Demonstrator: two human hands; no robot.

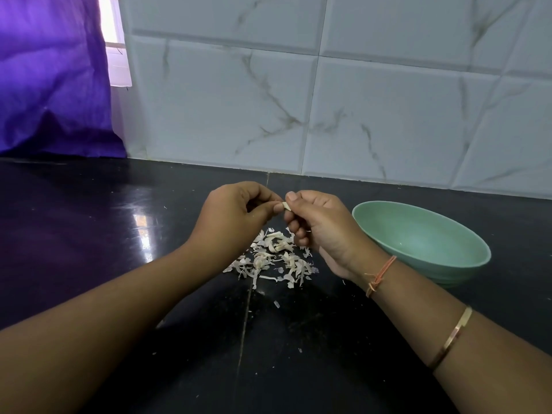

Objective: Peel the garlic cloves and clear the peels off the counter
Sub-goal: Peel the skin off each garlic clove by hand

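Two hands, left hand (pixel 236 216) and right hand (pixel 316 225), pinch one garlic clove (pixel 286 205) lying slantwise.

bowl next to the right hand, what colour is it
Pale green, inside and out; the bowl shows only in the head view.

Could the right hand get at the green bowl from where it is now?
Probably yes. The right hand is just beside the green bowl with nothing between them, though its fingers are pinching a garlic clove with the left hand.

- Pretty dim overall, daylight coming in from the window (pixel 115 40) top left
- Glare patch on the glossy black counter (pixel 89 234)
- Wall tiles (pixel 373 100) bend toward the edges, slightly soft
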